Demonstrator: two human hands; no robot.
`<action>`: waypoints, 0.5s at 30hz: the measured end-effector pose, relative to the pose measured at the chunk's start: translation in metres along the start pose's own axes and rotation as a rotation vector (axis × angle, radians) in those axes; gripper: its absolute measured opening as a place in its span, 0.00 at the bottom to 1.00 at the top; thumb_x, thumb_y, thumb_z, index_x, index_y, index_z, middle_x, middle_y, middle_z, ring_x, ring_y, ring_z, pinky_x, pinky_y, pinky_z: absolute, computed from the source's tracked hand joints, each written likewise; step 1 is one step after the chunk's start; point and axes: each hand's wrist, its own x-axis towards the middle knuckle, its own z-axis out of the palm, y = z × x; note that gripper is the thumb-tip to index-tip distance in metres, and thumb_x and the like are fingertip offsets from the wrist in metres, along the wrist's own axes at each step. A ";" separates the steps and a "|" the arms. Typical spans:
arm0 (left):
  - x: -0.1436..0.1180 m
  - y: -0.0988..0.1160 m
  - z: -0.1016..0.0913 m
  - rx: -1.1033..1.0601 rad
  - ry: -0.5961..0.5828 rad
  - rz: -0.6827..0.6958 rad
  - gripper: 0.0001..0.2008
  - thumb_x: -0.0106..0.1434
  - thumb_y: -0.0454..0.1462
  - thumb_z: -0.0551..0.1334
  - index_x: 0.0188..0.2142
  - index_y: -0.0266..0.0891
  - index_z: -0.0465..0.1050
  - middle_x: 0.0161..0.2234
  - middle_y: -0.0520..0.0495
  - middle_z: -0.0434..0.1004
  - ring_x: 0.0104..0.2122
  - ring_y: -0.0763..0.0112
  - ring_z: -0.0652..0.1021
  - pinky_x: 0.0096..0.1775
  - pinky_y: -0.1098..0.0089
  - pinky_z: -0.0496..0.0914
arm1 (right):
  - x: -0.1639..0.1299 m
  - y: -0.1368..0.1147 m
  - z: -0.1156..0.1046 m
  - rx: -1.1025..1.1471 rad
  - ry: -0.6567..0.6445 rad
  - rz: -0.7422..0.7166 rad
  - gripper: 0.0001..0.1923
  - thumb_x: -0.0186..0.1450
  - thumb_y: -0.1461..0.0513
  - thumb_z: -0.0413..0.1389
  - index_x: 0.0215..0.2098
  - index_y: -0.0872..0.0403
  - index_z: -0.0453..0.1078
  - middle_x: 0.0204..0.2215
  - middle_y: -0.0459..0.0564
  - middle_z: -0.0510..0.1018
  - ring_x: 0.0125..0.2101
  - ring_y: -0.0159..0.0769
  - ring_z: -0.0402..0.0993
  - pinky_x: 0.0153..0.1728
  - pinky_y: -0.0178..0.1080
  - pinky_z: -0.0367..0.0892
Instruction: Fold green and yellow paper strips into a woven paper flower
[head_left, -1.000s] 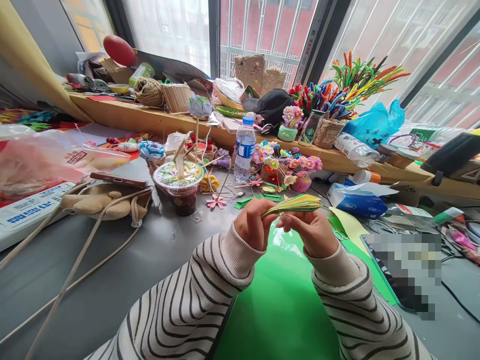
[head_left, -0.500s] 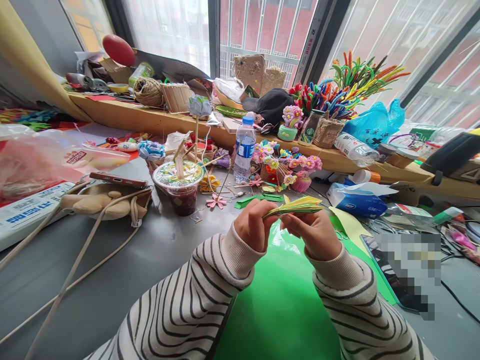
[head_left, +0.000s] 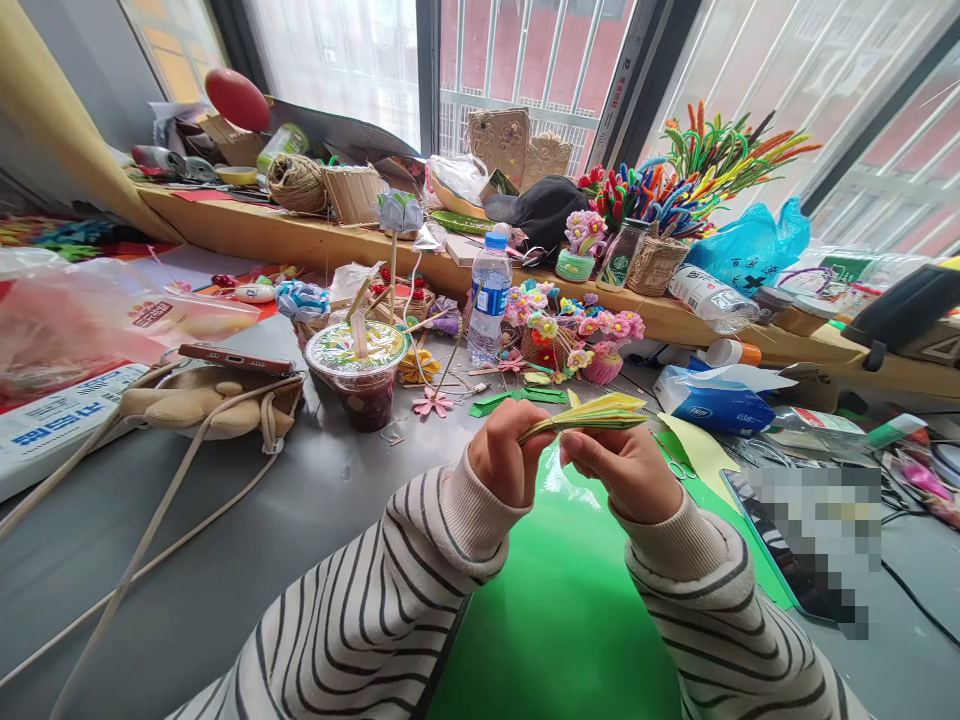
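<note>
While both hands, left hand [head_left: 512,452] and right hand [head_left: 628,470], pinch it, the pleated paper fan [head_left: 592,413] seems yellow-green.

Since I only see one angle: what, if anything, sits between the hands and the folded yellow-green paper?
Nothing visible. The left hand pinches one end of the folded paper and the right hand touches it from below, above the green sheet.

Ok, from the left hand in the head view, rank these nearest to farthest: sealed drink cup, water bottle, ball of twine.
From the left hand:
1. Drink cup, up and left on the table.
2. Water bottle, straight behind, mid-table.
3. Ball of twine, far left on the window ledge.
</note>
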 end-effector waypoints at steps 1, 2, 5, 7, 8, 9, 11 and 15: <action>-0.001 0.002 0.001 -0.049 -0.004 -0.088 0.15 0.56 0.30 0.52 0.42 0.38 0.51 0.27 0.51 0.61 0.23 0.79 0.64 0.26 0.74 0.62 | 0.000 -0.001 0.001 0.019 0.028 0.020 0.11 0.52 0.56 0.55 0.20 0.56 0.65 0.13 0.42 0.66 0.13 0.23 0.55 0.13 0.30 0.52; -0.001 0.003 0.003 -0.103 -0.018 -0.160 0.13 0.57 0.30 0.50 0.42 0.39 0.51 0.26 0.52 0.61 0.22 0.80 0.64 0.25 0.75 0.61 | -0.001 -0.001 0.003 0.034 0.058 0.032 0.11 0.51 0.56 0.56 0.20 0.56 0.64 0.14 0.43 0.68 0.13 0.23 0.57 0.13 0.30 0.54; 0.000 0.005 0.005 -0.232 -0.043 -0.292 0.10 0.59 0.33 0.48 0.41 0.40 0.51 0.20 0.56 0.57 0.19 0.80 0.61 0.23 0.76 0.59 | -0.003 -0.004 0.008 0.045 0.134 0.010 0.10 0.51 0.58 0.57 0.22 0.56 0.62 0.16 0.43 0.70 0.14 0.23 0.60 0.14 0.29 0.57; 0.000 0.005 0.007 -0.286 -0.036 -0.369 0.09 0.60 0.35 0.48 0.41 0.41 0.52 0.19 0.57 0.56 0.19 0.80 0.60 0.22 0.76 0.57 | -0.005 -0.004 0.010 0.044 0.153 -0.010 0.09 0.52 0.59 0.56 0.22 0.56 0.61 0.16 0.43 0.70 0.14 0.23 0.61 0.14 0.29 0.58; -0.001 0.004 0.007 -0.307 -0.028 -0.412 0.08 0.60 0.36 0.49 0.40 0.41 0.53 0.18 0.57 0.56 0.18 0.80 0.60 0.21 0.76 0.57 | -0.005 -0.004 0.012 0.047 0.157 -0.013 0.09 0.52 0.59 0.56 0.22 0.56 0.61 0.16 0.43 0.69 0.14 0.24 0.62 0.14 0.29 0.58; -0.001 0.003 0.008 -0.326 -0.014 -0.458 0.08 0.59 0.37 0.49 0.39 0.41 0.54 0.18 0.56 0.56 0.18 0.80 0.60 0.20 0.76 0.56 | -0.005 -0.004 0.012 0.052 0.160 -0.015 0.09 0.53 0.59 0.56 0.22 0.55 0.60 0.16 0.42 0.69 0.14 0.24 0.62 0.14 0.29 0.58; -0.003 0.003 0.010 -0.372 0.019 -0.558 0.08 0.59 0.39 0.50 0.38 0.40 0.56 0.18 0.56 0.57 0.18 0.80 0.61 0.19 0.76 0.55 | -0.004 -0.003 0.013 0.058 0.165 -0.010 0.10 0.53 0.59 0.55 0.22 0.55 0.59 0.16 0.42 0.69 0.14 0.24 0.62 0.13 0.29 0.58; -0.003 0.006 0.015 -0.522 0.078 -0.776 0.09 0.57 0.42 0.53 0.34 0.39 0.57 0.17 0.58 0.57 0.17 0.82 0.60 0.19 0.78 0.54 | 0.000 0.000 0.010 0.038 0.168 -0.001 0.10 0.52 0.59 0.56 0.22 0.56 0.60 0.16 0.41 0.68 0.14 0.21 0.59 0.13 0.27 0.55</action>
